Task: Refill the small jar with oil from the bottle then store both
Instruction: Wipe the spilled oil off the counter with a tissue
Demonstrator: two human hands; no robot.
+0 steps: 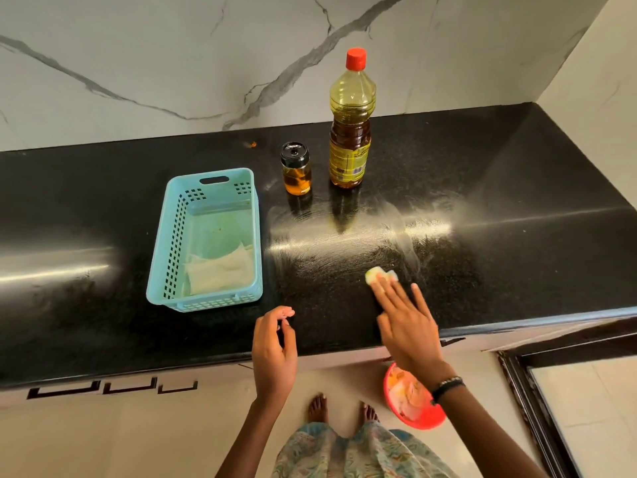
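A tall oil bottle [351,132] with a red cap stands upright at the back of the black counter [499,201]. Just left of it stands the small jar [296,169], black-lidded and holding amber oil. My right hand [403,315] lies flat with straight fingers pressing a small yellowish tissue [379,274] onto the counter, in front of the bottle. Smeared streaks shine on the surface around it. My left hand [275,346] hovers over the counter's front edge, fingers loosely curled, holding nothing.
A light blue plastic basket [162,263] sits left of the jar, with a folded paper towel [220,272] inside. A red bowl [413,398] with scraps stands on the floor below my right wrist. Marble wall rises behind and to the right.
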